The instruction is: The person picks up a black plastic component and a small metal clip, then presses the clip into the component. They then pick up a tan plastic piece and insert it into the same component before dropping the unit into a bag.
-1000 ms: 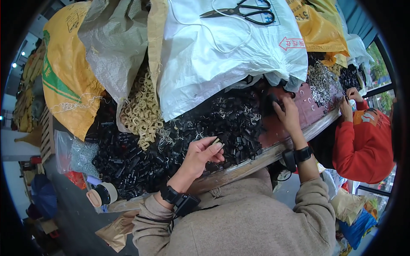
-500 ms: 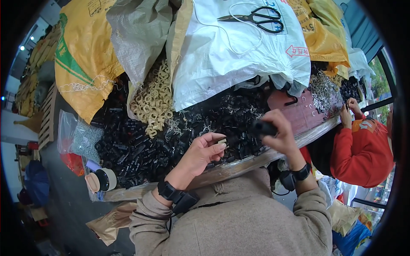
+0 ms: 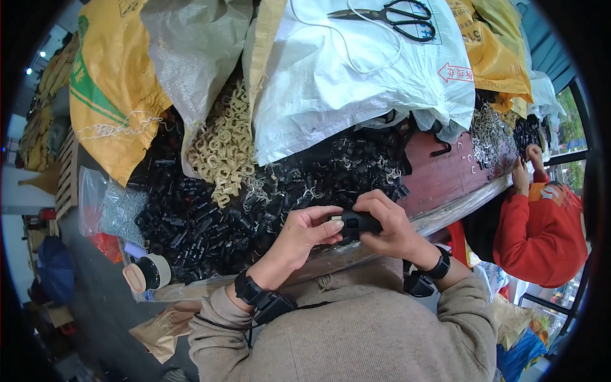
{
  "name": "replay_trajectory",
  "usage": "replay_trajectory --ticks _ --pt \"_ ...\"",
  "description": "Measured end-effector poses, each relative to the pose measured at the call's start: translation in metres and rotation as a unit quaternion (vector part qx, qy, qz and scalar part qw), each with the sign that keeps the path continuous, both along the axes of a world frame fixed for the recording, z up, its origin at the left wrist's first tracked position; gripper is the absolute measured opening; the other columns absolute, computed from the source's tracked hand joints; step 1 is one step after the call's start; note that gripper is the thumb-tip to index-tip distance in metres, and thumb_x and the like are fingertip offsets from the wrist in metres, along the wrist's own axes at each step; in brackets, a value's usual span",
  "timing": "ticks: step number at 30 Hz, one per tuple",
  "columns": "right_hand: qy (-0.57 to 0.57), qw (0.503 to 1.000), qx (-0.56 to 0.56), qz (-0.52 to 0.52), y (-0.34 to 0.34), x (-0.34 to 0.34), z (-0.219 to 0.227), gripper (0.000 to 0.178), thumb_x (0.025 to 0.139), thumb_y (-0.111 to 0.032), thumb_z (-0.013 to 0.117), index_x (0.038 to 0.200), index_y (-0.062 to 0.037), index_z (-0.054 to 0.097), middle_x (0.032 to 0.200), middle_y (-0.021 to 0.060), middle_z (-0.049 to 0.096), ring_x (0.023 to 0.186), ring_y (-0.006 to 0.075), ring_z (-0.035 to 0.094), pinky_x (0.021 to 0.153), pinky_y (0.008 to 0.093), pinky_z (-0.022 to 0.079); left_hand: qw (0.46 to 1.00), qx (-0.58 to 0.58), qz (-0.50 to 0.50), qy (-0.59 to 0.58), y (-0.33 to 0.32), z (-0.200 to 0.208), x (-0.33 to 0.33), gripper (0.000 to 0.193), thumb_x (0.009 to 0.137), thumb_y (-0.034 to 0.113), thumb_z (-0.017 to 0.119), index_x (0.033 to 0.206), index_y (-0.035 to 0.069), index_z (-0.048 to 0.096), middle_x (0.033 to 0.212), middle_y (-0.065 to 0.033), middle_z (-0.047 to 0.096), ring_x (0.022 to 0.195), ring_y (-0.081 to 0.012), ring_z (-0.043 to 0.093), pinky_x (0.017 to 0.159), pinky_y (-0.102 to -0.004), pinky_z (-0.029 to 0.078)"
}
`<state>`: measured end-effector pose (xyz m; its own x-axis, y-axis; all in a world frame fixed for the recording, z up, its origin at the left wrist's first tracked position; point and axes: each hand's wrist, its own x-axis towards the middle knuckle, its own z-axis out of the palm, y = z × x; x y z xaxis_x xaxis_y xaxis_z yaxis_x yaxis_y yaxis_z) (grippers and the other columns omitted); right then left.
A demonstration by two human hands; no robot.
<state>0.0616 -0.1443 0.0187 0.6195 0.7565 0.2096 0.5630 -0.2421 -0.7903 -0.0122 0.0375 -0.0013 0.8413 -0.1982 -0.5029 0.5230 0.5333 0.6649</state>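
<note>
Pinching small cream piece (image 3: 337,218): my left fingers (image 3: 329,230), beside left end of black casing (image 3: 361,222); long axis crosswise, my right fingers (image 3: 377,206) gripping.

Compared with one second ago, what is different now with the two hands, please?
The right hand moved left and toward the body, bringing a black part up to the small pale piece that the left hand still holds. The scissors stay on the white sack.
</note>
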Motion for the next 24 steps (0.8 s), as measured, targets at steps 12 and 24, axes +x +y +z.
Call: replay_trajectory --ticks 12,24 --pt "0.002 0.996 0.072 -0.044 0.001 -0.009 -0.021 0.051 0.059 0.0 0.061 0.108 0.0015 0.047 0.095 0.017 0.051 0.082 0.0284 0.054 0.071 0.0323 0.044 0.987 0.151 -0.014 -0.058 -0.008 0.01 0.008 0.042 0.082 0.014 0.057 0.119 -0.002 0.044 0.089 -0.0072 0.059 0.069 -0.012 0.06 0.061 -0.0204 0.048" --pt "0.155 0.96 0.075 0.222 0.002 0.021 -0.006 0.08 0.069 -0.048 0.061 0.126 0.0005 0.034 0.122 0.0205 0.036 0.114 0.0282 0.036 0.092 0.0367 0.031 0.998 0.054 -0.024 -0.023 0.001 0.002 0.008 0.066 0.077 0.016 0.063 0.128 -0.005 0.026 0.094 -0.0103 0.057 0.07 -0.0142 0.059 0.061 -0.0233 0.049"
